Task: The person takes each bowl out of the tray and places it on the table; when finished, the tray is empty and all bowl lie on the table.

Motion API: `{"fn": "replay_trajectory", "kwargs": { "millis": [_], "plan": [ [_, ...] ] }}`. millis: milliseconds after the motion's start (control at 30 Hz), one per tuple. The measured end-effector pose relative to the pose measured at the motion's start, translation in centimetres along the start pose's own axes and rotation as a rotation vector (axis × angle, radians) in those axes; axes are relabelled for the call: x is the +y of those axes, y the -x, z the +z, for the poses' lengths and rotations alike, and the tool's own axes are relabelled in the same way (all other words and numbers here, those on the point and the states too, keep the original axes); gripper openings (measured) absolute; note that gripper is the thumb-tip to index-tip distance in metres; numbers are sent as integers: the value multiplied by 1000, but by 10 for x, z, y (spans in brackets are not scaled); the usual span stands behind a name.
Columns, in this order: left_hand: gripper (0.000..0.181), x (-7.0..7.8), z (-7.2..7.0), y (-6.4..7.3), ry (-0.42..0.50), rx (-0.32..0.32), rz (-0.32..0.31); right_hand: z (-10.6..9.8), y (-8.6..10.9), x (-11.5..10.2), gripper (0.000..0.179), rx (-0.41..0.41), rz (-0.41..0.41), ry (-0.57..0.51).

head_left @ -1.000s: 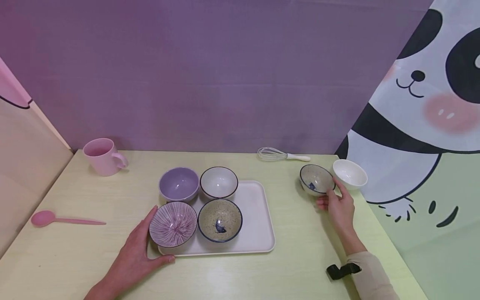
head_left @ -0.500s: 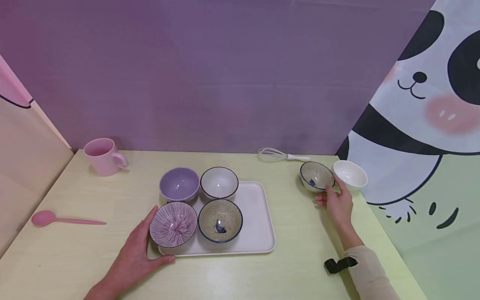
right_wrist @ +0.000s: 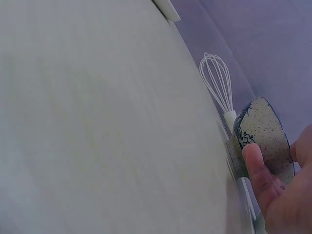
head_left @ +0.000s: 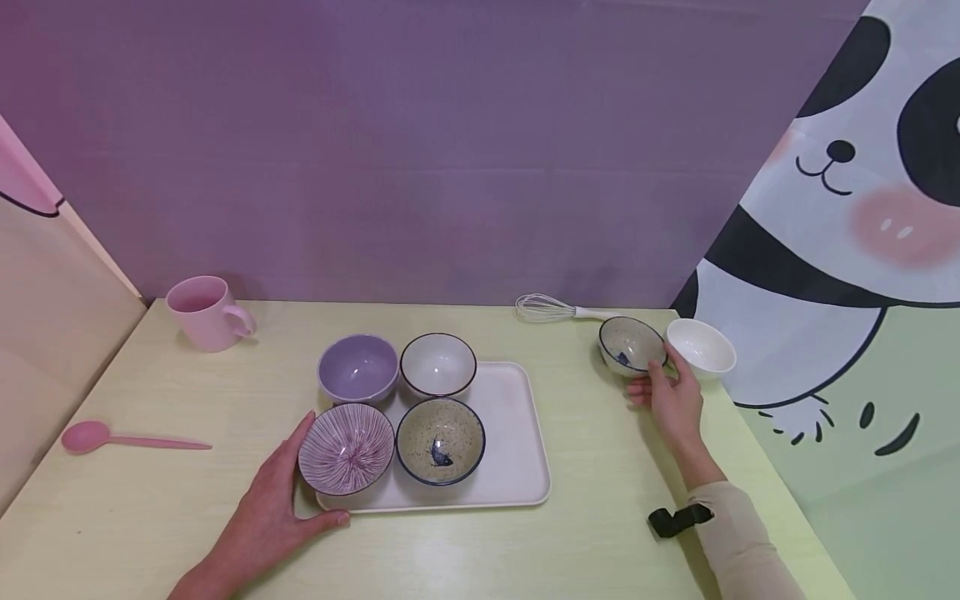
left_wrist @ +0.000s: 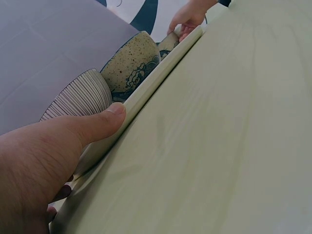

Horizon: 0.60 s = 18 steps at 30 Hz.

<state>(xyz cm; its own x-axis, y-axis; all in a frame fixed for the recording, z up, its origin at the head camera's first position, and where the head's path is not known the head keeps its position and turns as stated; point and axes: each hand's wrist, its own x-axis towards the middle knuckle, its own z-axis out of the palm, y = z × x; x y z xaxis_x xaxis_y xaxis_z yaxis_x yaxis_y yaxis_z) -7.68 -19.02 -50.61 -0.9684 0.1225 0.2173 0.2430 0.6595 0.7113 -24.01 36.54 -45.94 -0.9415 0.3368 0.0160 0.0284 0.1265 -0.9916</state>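
Around the front left corner of a white tray point(head_left: 517, 450), my left hand point(head_left: 262, 500) holds on, its thumb along the front edge and its fingers beside the striped bowl point(head_left: 347, 450). Also on the tray are a purple bowl point(head_left: 358, 368), a white dark-rimmed bowl point(head_left: 438, 365) and a speckled bowl point(head_left: 441, 442) with a blue motif. At the far right, my right hand point(head_left: 677, 408) pinches a second speckled bowl point(head_left: 630, 344) at its near right side. In the right wrist view the thumb lies against that bowl's outer wall point(right_wrist: 265, 131).
A plain white bowl point(head_left: 701, 347) stands just right of the held bowl. Behind it lies a white whisk point(head_left: 547, 308) by the back wall. A pink mug point(head_left: 206, 312) and a pink spoon point(head_left: 90, 437) are on the left. The tray's right part bears no bowl.
My right hand and the second speckled bowl have shifted slightly toward the back of the table, nearer the whisk's handle. The left hand and the tray have stayed put.
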Motion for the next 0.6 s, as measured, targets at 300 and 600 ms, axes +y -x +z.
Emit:
{"fn": "replay_trajectory", "kwargs": {
  "millis": [300, 600],
  "plan": [
    [140, -1, 1, 0, 5, -4, -6, 0, -1, -5, 63, -17, 10, 9],
    [141, -1, 1, -1, 9, -8, -17, -4, -7, 4, 63, -38, 21, 52]
  ]
}}
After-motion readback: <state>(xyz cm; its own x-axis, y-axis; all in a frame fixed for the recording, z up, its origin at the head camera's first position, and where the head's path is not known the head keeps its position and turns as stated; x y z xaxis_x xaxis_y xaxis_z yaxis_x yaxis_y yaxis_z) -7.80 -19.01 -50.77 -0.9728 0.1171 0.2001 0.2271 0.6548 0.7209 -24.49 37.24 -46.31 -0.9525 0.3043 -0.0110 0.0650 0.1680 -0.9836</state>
